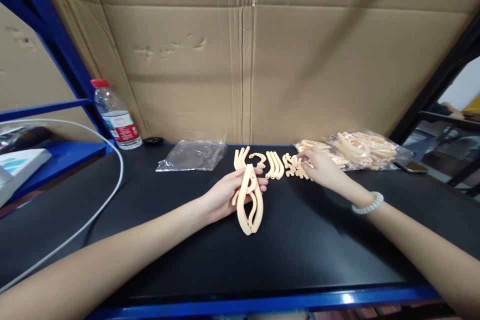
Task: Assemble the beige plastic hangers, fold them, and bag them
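My left hand grips a cream plastic folding hanger piece, its curved arms hanging down over the black table. My right hand reaches to a small heap of cream plastic parts, fingers curled onto them. Between the hands lie curved cream arm pieces and a hook piece in a row. A clear bag full of the same cream parts sits just beyond my right hand. A pale bead bracelet is on my right wrist.
An empty clear plastic bag lies at the back centre. A water bottle with a red cap stands back left beside a small black lid. A white cable curves across the left. Cardboard walls the back; blue shelf frame at left.
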A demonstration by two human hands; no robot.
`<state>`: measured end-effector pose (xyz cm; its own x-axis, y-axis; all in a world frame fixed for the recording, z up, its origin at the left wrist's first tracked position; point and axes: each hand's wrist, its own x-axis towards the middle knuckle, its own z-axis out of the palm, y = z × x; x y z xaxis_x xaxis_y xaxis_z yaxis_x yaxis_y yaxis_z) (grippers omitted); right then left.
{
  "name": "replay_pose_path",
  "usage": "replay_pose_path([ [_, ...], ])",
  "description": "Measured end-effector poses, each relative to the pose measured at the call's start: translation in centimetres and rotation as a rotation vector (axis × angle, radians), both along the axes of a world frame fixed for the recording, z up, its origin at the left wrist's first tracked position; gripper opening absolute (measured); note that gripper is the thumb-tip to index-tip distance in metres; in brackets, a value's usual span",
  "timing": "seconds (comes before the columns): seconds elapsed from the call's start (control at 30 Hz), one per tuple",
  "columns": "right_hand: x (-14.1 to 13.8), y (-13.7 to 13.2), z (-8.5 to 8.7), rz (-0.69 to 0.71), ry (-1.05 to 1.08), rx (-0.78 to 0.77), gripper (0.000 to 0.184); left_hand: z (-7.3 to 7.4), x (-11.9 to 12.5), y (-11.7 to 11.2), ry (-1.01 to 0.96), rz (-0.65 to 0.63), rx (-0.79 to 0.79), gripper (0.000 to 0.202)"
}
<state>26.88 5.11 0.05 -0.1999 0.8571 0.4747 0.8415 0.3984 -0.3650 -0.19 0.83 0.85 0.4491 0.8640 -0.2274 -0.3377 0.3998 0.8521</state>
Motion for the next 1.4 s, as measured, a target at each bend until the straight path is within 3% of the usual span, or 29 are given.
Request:
replay_pose_path([
  [0.07, -1.8, -1.6, 0.4, 0.111, -0.003, 0.107, 0.021, -0.2, 0.0, 0.0, -0.023, 0.016, 0.011, 0.022],
  [0.13, -3.9, -3.8, 0.7, 0.409, -0.048, 0.281, 0.022, -0.5, 0.0, 0.0, -0.042, 0.031, 0.03, 0.025],
  [0.2, -5.9, -5.9, 0.9, 0.678, -0.197, 0.275, 0.019, -0.7, -0.1, 0.1, -0.047, 0.038, 0.044, 0.028],
  [0.3, -7.6, -7.8, 0.7, 0.825, -0.357, 0.229, 0.013, -0.8, -0.2, 0.2, -0.043, 0.035, 0.053, 0.028],
  [0.47, -7.7, -7.9, -0.1, 0.75, -0.333, 0.243, 0.013, -0.7, -0.1, 0.0, -0.062, 0.017, 0.059, 0.029],
  [0.63, -7.7, -7.5, -0.9, 0.622, -0.404, 0.387, 0.014, -1.3, 0.3, -0.6, -0.009, -0.072, 0.232, 0.026],
  [0.8, -7.9, -7.3, -1.2, 0.414, -0.559, 0.532, 0.016, -2.0, 0.5, -1.0, 0.041, 0.053, 0.306, 0.035],
  [0.97, -7.6, -6.6, -1.8, 0.239, -0.6, 0.475, 0.021, -2.0, 0.6, -1.2, 0.016, 0.189, 0.369, 0.034],
  [1.17, -7.6, -6.2, -1.9, 0.273, -0.531, 0.385, 0.023, -2.1, 0.5, -1.3, 0.026, 0.288, 0.365, 0.035],
  [1.4, -7.5, -6.5, -1.3, 0.403, -0.498, 0.417, 0.033, -1.9, 0.6, -1.3, 0.087, 0.284, 0.322, 0.027],
])
